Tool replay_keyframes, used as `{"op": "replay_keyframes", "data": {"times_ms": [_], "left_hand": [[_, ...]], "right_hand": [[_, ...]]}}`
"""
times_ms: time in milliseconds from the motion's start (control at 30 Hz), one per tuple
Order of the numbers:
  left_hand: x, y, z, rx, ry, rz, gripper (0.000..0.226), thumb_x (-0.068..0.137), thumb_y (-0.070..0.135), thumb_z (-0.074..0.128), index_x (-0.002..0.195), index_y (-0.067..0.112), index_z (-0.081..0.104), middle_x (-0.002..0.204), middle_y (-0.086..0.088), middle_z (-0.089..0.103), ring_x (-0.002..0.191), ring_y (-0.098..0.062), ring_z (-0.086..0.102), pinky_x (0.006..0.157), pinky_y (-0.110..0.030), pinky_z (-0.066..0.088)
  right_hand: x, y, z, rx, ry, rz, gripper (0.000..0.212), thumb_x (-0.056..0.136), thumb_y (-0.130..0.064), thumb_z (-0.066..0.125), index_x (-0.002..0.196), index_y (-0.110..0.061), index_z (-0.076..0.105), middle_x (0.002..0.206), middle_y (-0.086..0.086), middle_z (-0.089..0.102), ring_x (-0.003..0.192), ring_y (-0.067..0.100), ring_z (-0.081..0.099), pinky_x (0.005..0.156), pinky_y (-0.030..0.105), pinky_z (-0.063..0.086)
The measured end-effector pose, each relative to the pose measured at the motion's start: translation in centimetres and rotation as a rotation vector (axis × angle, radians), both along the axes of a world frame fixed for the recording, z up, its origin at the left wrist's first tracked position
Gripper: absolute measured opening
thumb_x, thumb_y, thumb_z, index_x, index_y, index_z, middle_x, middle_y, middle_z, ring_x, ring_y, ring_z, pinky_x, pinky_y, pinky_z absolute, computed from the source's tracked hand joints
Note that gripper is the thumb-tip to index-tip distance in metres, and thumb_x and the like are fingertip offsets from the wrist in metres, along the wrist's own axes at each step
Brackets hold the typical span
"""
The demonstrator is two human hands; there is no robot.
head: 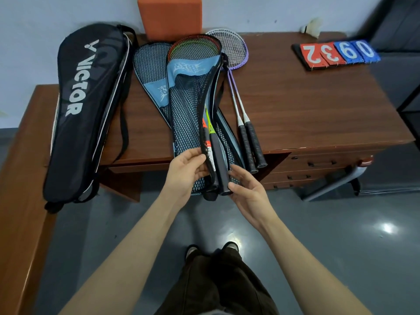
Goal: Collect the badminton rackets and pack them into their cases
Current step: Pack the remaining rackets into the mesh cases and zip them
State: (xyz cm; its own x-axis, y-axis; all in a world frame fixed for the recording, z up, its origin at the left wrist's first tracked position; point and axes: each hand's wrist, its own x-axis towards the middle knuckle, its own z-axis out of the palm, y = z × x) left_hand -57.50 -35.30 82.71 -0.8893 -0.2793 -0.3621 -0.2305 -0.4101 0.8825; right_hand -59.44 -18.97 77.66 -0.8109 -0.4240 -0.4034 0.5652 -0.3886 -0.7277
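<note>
Mesh and pale blue fabric make up the case (188, 114) I am working on, a long teardrop with a black zip edge, lying on the brown surface (306, 105) with its wide end toward the wall and its narrow end hanging off the near edge toward me. Two rackets (213, 142) sit inside it, their red and green-rimmed heads showing at the open far end, their dark handles pointing back at me, one shaft marked red and the other yellow-green. My left hand (187, 171) pinches the black zip edge of the case beside the handles, fingers curled round it. My right hand (246, 189) cups the butt of the nearer handle, thumb and fingertips closed lightly on it. A second mesh case (151, 64) of the same make lies partly under the first, just to its left. Farther left lies a black Victor bag (86, 105), long axis running the same way, its lower end also overhanging. To the right of my case, two purple rackets (236, 87) lie side by side, white-strung heads toward the wall, black grips toward me and reaching the edge.
</note>
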Motion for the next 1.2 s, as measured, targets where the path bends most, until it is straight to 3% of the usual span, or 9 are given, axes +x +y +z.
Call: {"op": "replay_keyframes", "data": {"times_ms": [133, 233, 333, 467, 533, 700, 933, 1100, 1200], "left_hand": [[0.2, -0.2, -0.3, -0.013, -0.019, 0.030, 0.019, 0.092, 0.002, 0.048, 0.097, 0.011, 0.063, 0.078, 0.001, 0.072, 0.068, -0.009, 0.066, 0.060, -0.021, 0.052], [0.5, 0.2, -0.3, -0.312, -0.045, -0.003, 0.019, 0.091, 0.005, 0.053, 0.108, 0.009, 0.062, 0.082, 0.002, 0.066, 0.069, -0.002, 0.061, 0.065, -0.015, 0.050], [1.7, 0.3, -0.6, -0.794, 0.082, -0.206, 0.035, 0.088, 0.011, 0.059, 0.123, 0.012, 0.054, 0.102, 0.002, 0.056, 0.096, -0.004, 0.052, 0.086, -0.013, 0.040], [3.4, 0.2, -1.8, -0.983, 0.117, -0.459, 0.074, 0.075, 0.039, 0.068, 0.139, 0.025, 0.034, 0.130, 0.009, 0.033, 0.125, -0.006, 0.024, 0.107, -0.027, 0.022], [3.8, 0.7, -2.1, -1.114, 0.119, -0.401, 0.079, 0.067, 0.048, 0.073, 0.135, 0.023, 0.040, 0.132, 0.005, 0.035, 0.126, -0.011, 0.025, 0.106, -0.033, 0.026], [4.0, 1.9, -2.8, -1.356, 0.251, -0.173, 0.036, 0.067, 0.032, 0.079, 0.095, 0.012, 0.066, 0.114, -0.011, 0.057, 0.110, -0.027, 0.049, 0.082, -0.035, 0.051], [4.6, 2.5, -3.5, -1.307, 0.222, -0.020, 0.025, 0.069, 0.020, 0.079, 0.091, 0.013, 0.069, 0.112, -0.006, 0.061, 0.108, -0.022, 0.053, 0.075, -0.031, 0.054], [3.4, 3.8, -3.5, -1.065, 0.072, -0.027, 0.074, 0.071, 0.029, 0.076, 0.135, 0.029, 0.038, 0.120, 0.018, 0.044, 0.118, -0.001, 0.035, 0.083, -0.005, 0.033], [3.5, 5.0, -4.5, -0.962, -0.041, 0.056, 0.075, 0.070, 0.036, 0.077, 0.134, 0.023, 0.039, 0.116, 0.019, 0.032, 0.114, 0.001, 0.035, 0.077, 0.006, 0.028]], "right_hand": [[-0.7, -0.1, 0.1, -0.003, -0.088, 0.006, 0.045, 0.070, 0.010, 0.063, 0.113, -0.001, 0.055, 0.100, 0.010, 0.068, 0.087, 0.018, 0.068, 0.077, 0.026, 0.055], [-0.9, -0.3, 0.4, 0.060, -0.083, 0.101, 0.033, 0.062, 0.002, 0.070, 0.093, -0.005, 0.060, 0.074, 0.001, 0.071, 0.068, 0.012, 0.067, 0.066, 0.020, 0.052], [-1.2, -0.4, 0.5, 0.166, -0.060, 0.121, 0.034, 0.060, -0.004, 0.074, 0.090, -0.008, 0.058, 0.067, -0.002, 0.065, 0.062, 0.012, 0.059, 0.064, 0.024, 0.043], [-1.6, -0.3, 0.7, 0.210, -0.010, 0.106, 0.025, 0.061, -0.008, 0.075, 0.080, -0.012, 0.058, 0.062, -0.004, 0.063, 0.059, 0.011, 0.056, 0.063, 0.023, 0.043], [-1.8, -0.4, 0.8, 0.265, 0.020, 0.104, 0.022, 0.069, -0.004, 0.073, 0.077, -0.013, 0.056, 0.057, -0.007, 0.059, 0.055, 0.008, 0.056, 0.058, 0.020, 0.046], [-2.1, -0.7, 1.3, 0.351, 0.094, 0.110, 0.017, 0.079, -0.003, 0.069, 0.074, -0.012, 0.055, 0.057, -0.005, 0.054, 0.052, 0.007, 0.052, 0.052, 0.018, 0.045], [-2.1, 0.2, 2.2, 0.576, 0.384, 0.169, 0.010, 0.084, -0.004, 0.065, 0.084, -0.001, 0.055, 0.064, 0.006, 0.053, 0.046, 0.008, 0.053, 0.049, 0.017, 0.045], [-2.7, 0.8, 2.7, 0.575, 0.400, 0.155, 0.009, 0.083, -0.005, 0.066, 0.082, -0.004, 0.058, 0.064, 0.003, 0.053, 0.051, 0.006, 0.049, 0.053, 0.016, 0.043], [-3.0, 1.8, 2.4, 0.592, 0.389, 0.127, 0.009, 0.083, -0.008, 0.067, 0.080, -0.008, 0.058, 0.067, 0.003, 0.053, 0.056, 0.009, 0.049, 0.055, 0.018, 0.043]]}}
